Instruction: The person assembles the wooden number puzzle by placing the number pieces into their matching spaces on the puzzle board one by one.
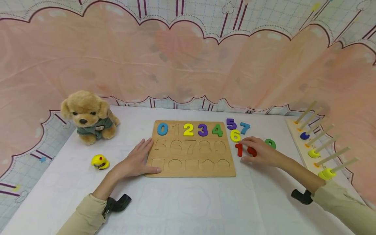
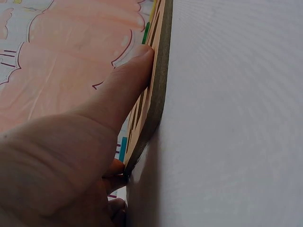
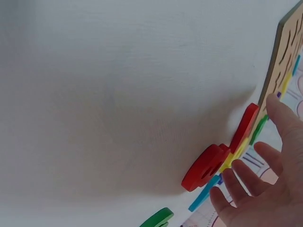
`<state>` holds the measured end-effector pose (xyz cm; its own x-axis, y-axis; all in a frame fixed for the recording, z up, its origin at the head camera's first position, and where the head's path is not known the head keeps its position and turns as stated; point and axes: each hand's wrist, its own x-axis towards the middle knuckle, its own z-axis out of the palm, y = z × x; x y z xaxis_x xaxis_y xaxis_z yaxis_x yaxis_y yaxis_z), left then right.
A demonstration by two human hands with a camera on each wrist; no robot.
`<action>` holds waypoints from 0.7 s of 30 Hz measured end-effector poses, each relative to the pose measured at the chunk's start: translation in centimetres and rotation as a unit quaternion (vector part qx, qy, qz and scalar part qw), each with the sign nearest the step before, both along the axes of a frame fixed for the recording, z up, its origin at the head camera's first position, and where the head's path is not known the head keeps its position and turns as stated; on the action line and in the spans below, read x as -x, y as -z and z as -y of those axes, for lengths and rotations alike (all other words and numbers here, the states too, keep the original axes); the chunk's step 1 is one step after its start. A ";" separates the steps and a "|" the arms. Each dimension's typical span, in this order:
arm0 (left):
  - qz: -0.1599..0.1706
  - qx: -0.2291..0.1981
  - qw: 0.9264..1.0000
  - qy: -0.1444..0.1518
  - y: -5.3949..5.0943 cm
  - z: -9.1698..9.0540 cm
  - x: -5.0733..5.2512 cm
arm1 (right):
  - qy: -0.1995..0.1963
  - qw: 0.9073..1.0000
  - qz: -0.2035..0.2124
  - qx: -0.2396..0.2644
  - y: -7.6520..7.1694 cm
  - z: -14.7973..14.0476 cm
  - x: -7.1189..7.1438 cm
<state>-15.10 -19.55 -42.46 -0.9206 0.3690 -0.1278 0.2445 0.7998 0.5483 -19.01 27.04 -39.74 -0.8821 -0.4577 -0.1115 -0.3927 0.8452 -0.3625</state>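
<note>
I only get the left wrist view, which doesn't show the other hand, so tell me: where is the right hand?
Observer: The right hand is to the right of the wooden board, fingertips near the red 1.
Operator: Which slot in the number row at the far edge has no piece in it?
Observer: The 1 slot, between the blue 0 and the yellow 2.
Operator: Any large toy left of the board?
Observer: Yes, a plush dog sits toward the back left.

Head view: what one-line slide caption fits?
Left hand on the edge of a wooden number board, right hand's fingers close to a loose red 1.
</note>
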 end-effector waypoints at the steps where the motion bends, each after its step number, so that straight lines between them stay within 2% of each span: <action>1: 0.000 0.000 1.000 0.000 0.0 0.0 0.0 | -0.002 1.000 0.001 -0.001 0.1 0.0 0.1; 21: -0.007 0.002 1.000 0.004 0.3 0.0 0.1 | -0.019 1.000 0.009 -0.014 0.2 0.7 0.8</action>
<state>-15.21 -19.58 -42.72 -0.9196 0.3753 -0.1161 0.2578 0.7996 0.5424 -19.80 26.36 -39.91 -0.8622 -0.4867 -0.1404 -0.4179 0.8400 -0.3461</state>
